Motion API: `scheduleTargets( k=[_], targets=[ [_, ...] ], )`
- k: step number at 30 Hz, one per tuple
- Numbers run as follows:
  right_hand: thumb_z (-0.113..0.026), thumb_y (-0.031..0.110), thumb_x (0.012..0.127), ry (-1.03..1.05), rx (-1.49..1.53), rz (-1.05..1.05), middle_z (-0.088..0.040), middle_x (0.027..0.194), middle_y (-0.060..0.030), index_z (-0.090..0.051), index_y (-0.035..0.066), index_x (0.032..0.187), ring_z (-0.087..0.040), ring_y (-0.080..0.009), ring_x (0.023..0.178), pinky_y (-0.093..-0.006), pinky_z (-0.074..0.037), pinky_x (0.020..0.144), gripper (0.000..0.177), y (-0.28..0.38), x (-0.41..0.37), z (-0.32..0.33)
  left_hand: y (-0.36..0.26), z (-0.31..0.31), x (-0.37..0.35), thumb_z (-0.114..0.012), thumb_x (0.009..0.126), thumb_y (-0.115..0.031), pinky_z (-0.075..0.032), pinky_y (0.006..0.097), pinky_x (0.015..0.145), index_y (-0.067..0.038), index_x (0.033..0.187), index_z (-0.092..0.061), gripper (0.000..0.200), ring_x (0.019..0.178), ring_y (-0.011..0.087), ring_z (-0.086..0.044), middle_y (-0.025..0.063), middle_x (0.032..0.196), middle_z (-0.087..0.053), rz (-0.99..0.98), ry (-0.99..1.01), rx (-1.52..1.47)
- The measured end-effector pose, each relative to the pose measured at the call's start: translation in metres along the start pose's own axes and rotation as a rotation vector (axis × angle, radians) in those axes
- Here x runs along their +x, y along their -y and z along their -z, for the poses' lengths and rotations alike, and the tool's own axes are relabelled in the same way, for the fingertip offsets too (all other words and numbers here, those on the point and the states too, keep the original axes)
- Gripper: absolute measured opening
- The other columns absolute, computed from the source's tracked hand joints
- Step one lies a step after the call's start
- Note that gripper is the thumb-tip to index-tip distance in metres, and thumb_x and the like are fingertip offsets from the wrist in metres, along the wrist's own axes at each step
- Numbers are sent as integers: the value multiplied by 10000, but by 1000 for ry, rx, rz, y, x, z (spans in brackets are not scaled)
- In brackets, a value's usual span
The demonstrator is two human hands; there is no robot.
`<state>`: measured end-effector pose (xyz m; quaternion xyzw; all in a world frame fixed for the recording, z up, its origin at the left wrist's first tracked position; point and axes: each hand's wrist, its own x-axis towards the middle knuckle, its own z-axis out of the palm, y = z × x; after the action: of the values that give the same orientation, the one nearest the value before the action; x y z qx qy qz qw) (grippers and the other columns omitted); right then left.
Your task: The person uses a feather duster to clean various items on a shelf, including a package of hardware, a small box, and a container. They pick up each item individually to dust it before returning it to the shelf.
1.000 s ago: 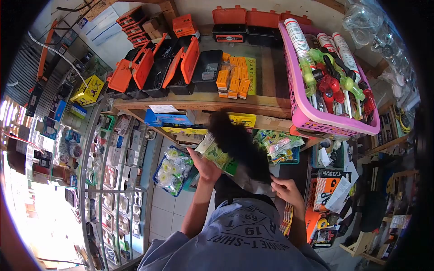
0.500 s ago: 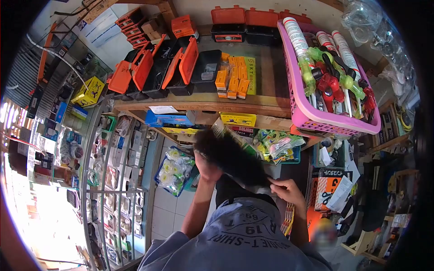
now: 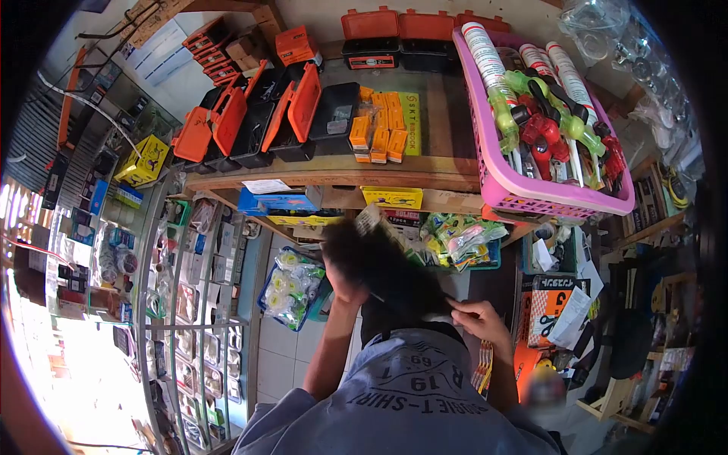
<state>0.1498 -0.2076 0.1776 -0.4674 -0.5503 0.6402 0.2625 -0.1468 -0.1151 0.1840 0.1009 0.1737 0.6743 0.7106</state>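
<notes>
A black, fluffy feather duster [image 3: 394,273] lies slantwise between my hands, in front of my waist. My left hand [image 3: 345,287] is closed at its upper left end, and the dark fluff hides most of those fingers. At the lower right end, my right hand [image 3: 479,318] pinches the duster's narrow tip between thumb and fingers. The grey T-shirt [image 3: 417,387] I wear is just below it.
Ahead, a wooden shelf [image 3: 334,179] bears black boxes with orange lids [image 3: 294,106], small orange cartons [image 3: 379,129] and a pink basket [image 3: 557,199] of spray bottles and tubes. A glass display case [image 3: 197,326] stands left. Bagged goods [image 3: 288,284] sit low down.
The duster's fluff has shifted and spread lower and wider between my hands. Both hands stay nearly in place, and the view has shifted slightly.
</notes>
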Motion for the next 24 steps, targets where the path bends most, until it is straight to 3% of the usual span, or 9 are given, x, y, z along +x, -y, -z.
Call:
scheduleTargets(
  k=[4, 6, 7, 9, 13, 15, 19, 21, 24],
  targets=[
    [-593, 116, 931, -96, 148, -120, -618, 767, 2, -571, 26, 1266, -535, -39, 710, -206, -451, 650, 347, -6, -2, 1, 2, 6, -2, -265, 976, -554, -393, 402, 1027, -97, 1348, -455, 619, 1190, 260, -510, 69, 1301, -538, 18, -26, 22],
    [-592, 120, 932, 46, -26, 24, -611, 773, 18, -571, 25, 1266, -531, -37, 693, -200, -446, 632, 347, -9, -5, 6, 7, 21, -1, -260, 978, -553, -376, 404, 1042, -105, 1365, -442, 619, 1207, 259, -495, 57, 1320, -525, -100, -73, 48],
    [-592, 120, 932, 44, -25, 26, -611, 773, 18, -571, 25, 1266, -531, -37, 693, -200, -446, 632, 347, -9, -6, 4, 13, 48, -1, -269, 982, -535, -364, 405, 1051, -113, 1371, -436, 598, 1217, 259, -487, 51, 1318, -525, -59, -134, -189],
    [-595, 125, 932, -86, 47, 30, -605, 773, 28, -566, 28, 1273, -521, -38, 671, -195, -442, 621, 356, -9, -7, 1, 3, 10, -3, -290, 974, -535, -298, 420, 1097, -110, 1386, -417, 605, 1279, 264, -423, 71, 1386, -460, 39, 31, 18],
    [-595, 127, 932, -97, 87, -43, -604, 767, 24, -563, 25, 1276, -515, -38, 666, -194, -439, 621, 360, -12, -9, 1, 6, 37, 0, -297, 961, -561, -273, 434, 1110, -107, 1391, -409, 635, 1303, 272, -394, 91, 1405, -436, 92, 8, 38],
    [-590, 130, 934, 75, -65, 89, -608, 775, 12, -557, 22, 1280, -515, -42, 673, -194, -437, 625, 364, -14, -8, 4, 6, 37, 0, -311, 964, -549, -262, 411, 1113, -85, 1390, -397, 636, 1309, 263, -381, 93, 1401, -433, 81, 74, 7],
    [-583, 128, 938, -69, -28, -46, -606, 775, 2, -547, 20, 1290, -518, -49, 682, -201, -439, 631, 370, -4, -10, -3, 6, 36, 2, -340, 969, -525, -241, 366, 1120, -42, 1389, -374, 641, 1321, 244, -353, 98, 1395, -427, 47, 207, -64],
    [-582, 127, 937, -16, 64, -24, -607, 776, -7, -535, 19, 1300, -524, -52, 691, -205, -443, 637, 381, -10, -9, -3, 12, 64, 4, -320, 967, -546, -325, 408, 1079, -74, 1354, -435, 621, 1290, 273, -391, 123, 1377, -425, 50, 114, -17],
    [-582, 127, 937, 93, -70, 58, -607, 774, -6, -535, 13, 1298, -527, -49, 694, -207, -449, 640, 381, -3, -10, 0, 21, 59, 1, -321, 972, -531, -395, 409, 1019, -88, 1324, -469, 585, 1178, 254, -510, 89, 1274, -539, -190, -131, 200]
  ],
)
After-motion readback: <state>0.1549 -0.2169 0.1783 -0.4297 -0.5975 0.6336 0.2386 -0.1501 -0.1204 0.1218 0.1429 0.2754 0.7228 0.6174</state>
